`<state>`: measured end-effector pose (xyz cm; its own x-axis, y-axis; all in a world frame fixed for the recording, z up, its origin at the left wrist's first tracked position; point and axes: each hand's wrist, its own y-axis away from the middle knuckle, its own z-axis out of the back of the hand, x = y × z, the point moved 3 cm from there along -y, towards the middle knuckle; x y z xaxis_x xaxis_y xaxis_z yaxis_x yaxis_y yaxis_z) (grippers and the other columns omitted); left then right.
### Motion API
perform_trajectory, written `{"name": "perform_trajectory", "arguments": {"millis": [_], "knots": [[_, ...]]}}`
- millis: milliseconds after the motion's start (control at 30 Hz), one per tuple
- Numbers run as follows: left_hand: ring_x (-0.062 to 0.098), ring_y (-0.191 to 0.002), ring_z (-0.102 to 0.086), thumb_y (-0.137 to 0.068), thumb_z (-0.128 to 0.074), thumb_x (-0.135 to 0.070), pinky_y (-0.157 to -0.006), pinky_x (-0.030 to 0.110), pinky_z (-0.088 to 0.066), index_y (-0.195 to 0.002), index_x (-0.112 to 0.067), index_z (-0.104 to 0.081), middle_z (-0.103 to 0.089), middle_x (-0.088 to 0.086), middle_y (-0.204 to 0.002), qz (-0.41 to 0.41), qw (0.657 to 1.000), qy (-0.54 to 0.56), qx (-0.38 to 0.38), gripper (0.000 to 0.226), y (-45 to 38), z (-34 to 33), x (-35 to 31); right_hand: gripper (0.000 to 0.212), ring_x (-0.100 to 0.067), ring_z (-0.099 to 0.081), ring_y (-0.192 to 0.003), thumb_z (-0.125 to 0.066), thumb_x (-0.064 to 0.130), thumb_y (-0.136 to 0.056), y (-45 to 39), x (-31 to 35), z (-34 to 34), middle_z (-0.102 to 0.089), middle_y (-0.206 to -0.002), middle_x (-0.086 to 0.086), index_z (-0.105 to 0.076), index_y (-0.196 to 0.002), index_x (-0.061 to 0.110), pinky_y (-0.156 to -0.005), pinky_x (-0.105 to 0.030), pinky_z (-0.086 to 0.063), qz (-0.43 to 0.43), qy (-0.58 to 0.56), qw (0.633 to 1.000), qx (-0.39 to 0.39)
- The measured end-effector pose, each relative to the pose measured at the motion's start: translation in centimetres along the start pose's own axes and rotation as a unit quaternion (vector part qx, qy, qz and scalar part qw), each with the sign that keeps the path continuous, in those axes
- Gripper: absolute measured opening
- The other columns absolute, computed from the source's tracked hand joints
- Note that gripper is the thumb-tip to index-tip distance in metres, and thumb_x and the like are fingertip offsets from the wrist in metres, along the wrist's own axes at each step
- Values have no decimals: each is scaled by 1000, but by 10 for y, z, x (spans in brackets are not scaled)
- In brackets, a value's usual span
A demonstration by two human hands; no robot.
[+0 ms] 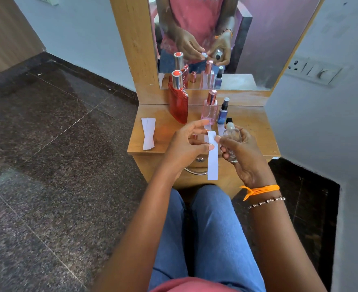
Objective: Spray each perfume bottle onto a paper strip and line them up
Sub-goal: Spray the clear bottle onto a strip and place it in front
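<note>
From the head view, the right hand (244, 152) is gripping a clear bottle (231, 137) above the dresser top (256, 127), while the left hand (186, 144) is pinching a paper strip (213, 159) just beside it. With the strip dangling off to one side of the nozzle, the spray is likely missing it.

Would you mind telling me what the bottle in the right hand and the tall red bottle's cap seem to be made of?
The clear bottle looks like glass or clear plastic: fingers show through it. The red bottle's cap looks like polished metal, silvery and reflective, with a matte red-orange top, possibly plastic.
</note>
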<state>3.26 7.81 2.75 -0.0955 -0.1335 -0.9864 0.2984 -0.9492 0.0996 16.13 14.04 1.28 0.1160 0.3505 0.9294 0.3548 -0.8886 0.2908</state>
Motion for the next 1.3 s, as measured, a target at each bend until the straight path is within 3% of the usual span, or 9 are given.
{"name": "perform_trajectory", "arguments": {"millis": [167, 267, 467, 567, 667, 733, 833, 933, 1300], "knots": [[-8, -84, -55, -79, -70, -9, -70, 3, -45, -129, -25, -51, -64, -12, -105, 0, 1000, -28, -10, 55, -5, -8, 5, 41, -6, -46, -48, -66, -1, -80, -9, 3, 20, -48, -67, 0, -44, -112, 13, -39, -17, -35, 23, 28, 998, -51], [0, -89, -55, -83, -65, -11, -76, 11, -47, -121, -22, -57, -64, -11, -98, -4, 999, -44, -22, 40, -8, -11, 10, 41, -9, -45, -51, -66, -2, -80, -21, 6, 35, -49, -69, -1, -44, -111, 12, -39, -16, -35, 48, 66, 993, -90], [-14, -69, -52, -87, -60, -11, -63, 0, -40, -113, -20, -61, -63, -6, -92, -35, 992, -109, -57, 28, -9, -13, 10, 42, -12, -50, -60, -67, 1, -78, -56, 14, 50, -52, -78, -2, -45, -111, 12, -39, -13, -38, 83, 143, 977, -132], [-6, -73, -53, -86, -59, -10, -64, 0, -40, -112, -22, -61, -59, -12, -85, -51, 983, -142, -103, 29, -10, -9, 11, 44, -20, -57, -75, -70, 6, -74, -71, 13, 50, -59, -96, -12, -46, -110, 14, -51, -20, -44, 88, 179, 969, -145], [-3, -74, -52, -86, -59, -11, -63, 3, -40, -109, -26, -60, -57, -16, -83, -56, 975, -168, -133, 28, -11, -6, 12, 50, -27, -61, -95, -72, 11, -71, -79, 13, 48, -61, -112, -15, -48, -115, 12, -75, -39, -54, 101, 252, 949, -163], [-1, -74, -52, -86, -60, -12, -64, 7, -40, -109, -28, -59, -59, -12, -87, -55, 970, -184, -146, 29, -14, -4, 14, 50, -28, -59, -103, -72, 8, -74, -81, 16, 46, -61, -116, -14, -48, -118, 9, -84, -37, -52, 117, 304, 930, -172], [6, -82, -55, -83, -63, -10, -72, 19, -45, -110, -28, -58, -58, -7, -95, -60, 965, -196, -164, 33, -16, -3, 18, 43, -29, -59, -102, -67, 2, -77, -81, 17, 42, -62, -114, -14, -49, -116, 6, -74, -27, -42, 149, 371, 899, -180], [8, -86, -54, -81, -66, -9, -72, 18, -44, -113, -25, -59, -52, -10, -99, -53, 959, -216, -178, 36, -19, -2, 20, 40, -32, -59, -100, -65, 1, -78, -79, 16, 39, -62, -112, -17, -49, -115, 4, -72, -27, -39, 173, 415, 874, -186], [13, -87, -53, -83, -66, -16, -77, 23, -39, -105, -21, -63, -51, -8, -98, -25, 951, -236, -197, 23, -29, 0, 32, 41, -27, -57, -100, -67, 4, -80, -71, 15, 38, -59, -113, -15, -47, -116, 4, -72, -26, -40, 199, 409, 871, -185]]}}
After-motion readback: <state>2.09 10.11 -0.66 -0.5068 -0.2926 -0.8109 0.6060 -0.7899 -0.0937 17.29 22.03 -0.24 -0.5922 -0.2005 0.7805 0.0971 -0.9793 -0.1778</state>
